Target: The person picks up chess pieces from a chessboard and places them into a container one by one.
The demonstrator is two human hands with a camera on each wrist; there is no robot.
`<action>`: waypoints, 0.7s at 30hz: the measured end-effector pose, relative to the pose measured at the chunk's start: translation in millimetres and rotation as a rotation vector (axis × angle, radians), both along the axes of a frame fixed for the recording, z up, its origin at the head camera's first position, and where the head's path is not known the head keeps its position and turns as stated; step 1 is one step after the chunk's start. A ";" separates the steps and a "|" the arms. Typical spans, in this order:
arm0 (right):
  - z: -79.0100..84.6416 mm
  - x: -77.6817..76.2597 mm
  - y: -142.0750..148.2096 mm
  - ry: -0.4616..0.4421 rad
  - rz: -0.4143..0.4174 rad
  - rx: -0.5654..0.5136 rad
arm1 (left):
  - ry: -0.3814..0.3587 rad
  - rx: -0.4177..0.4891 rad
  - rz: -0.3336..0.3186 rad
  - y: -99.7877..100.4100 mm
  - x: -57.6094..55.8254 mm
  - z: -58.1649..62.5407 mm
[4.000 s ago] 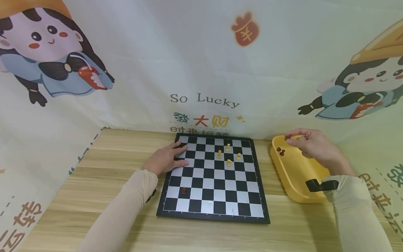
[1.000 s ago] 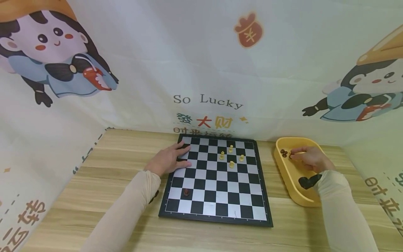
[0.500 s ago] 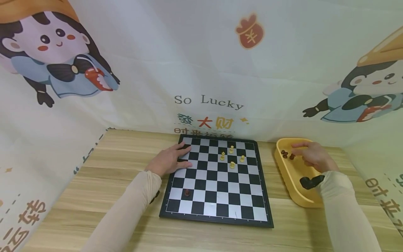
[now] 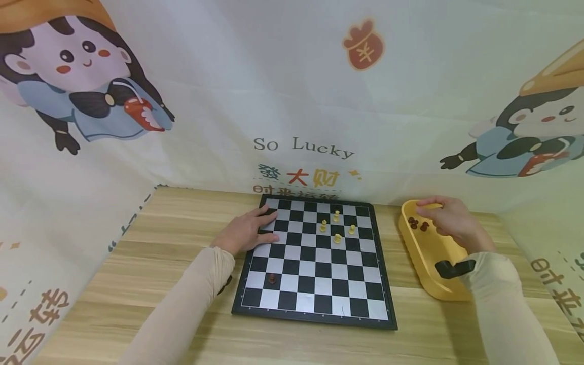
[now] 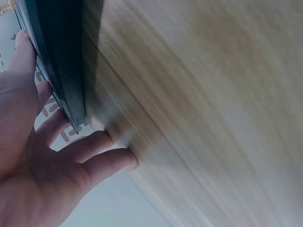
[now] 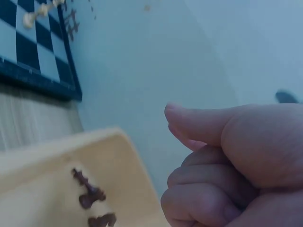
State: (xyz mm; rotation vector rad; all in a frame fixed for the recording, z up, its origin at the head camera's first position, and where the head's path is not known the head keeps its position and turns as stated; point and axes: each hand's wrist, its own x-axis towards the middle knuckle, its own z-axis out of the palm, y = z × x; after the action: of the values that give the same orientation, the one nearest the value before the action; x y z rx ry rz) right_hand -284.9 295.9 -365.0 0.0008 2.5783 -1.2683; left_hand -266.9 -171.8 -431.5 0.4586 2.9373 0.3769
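Note:
My left hand [image 4: 242,232] rests with fingers spread over the left edge of the chessboard [image 4: 315,324]. In the left wrist view, the fingertips [image 5: 124,160] of that hand reach down to the wooden tabletop beside the board. My right hand [image 4: 453,218] is above the far end of a yellow tray [image 4: 412,258]. Its thumb and index finger come together at the tips and the other fingers curl in; nothing shows between them. Dark brown chess pieces [image 6: 90,191] lie in the tray below. One dark brown piece [image 4: 271,278] stands near the board's front left corner.
Several pale yellow chess pieces [image 4: 323,226] stand on the far right part of the board. A printed cloth [image 4: 301,91] hangs right behind the wooden table [image 4: 137,243]. The tray stands to the right of the board, with a gap of tabletop between.
My right hand lowers a dark brown chess piece from the tray's far rim into the tray, lets it go and lifts away. My left hand stays at the board's edge.

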 end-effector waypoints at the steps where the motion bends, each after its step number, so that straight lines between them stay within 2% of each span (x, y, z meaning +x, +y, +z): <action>1: 2.8 1.5 -2.9 0.004 0.006 0.009 | -0.002 0.000 0.003 0.2 -0.2 0.2; 5: 12.1 7.1 -16.0 0.025 0.035 0.043 | 0.003 -0.004 0.002 0.2 -0.4 0.1; 10: 17.5 12.6 -29.6 0.054 0.060 0.035 | 0.001 -0.014 0.004 0.0 0.1 -0.1; 21: 29.2 23.9 -63.2 0.029 0.116 0.021 | 0.009 -0.009 -0.004 0.4 -0.4 0.7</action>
State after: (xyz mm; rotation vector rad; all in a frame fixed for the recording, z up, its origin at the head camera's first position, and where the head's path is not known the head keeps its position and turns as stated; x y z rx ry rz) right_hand -261.0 232.6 -335.8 -0.1623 2.5751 -1.2079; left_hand -267.3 -171.4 -430.8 0.4666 2.9453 0.3625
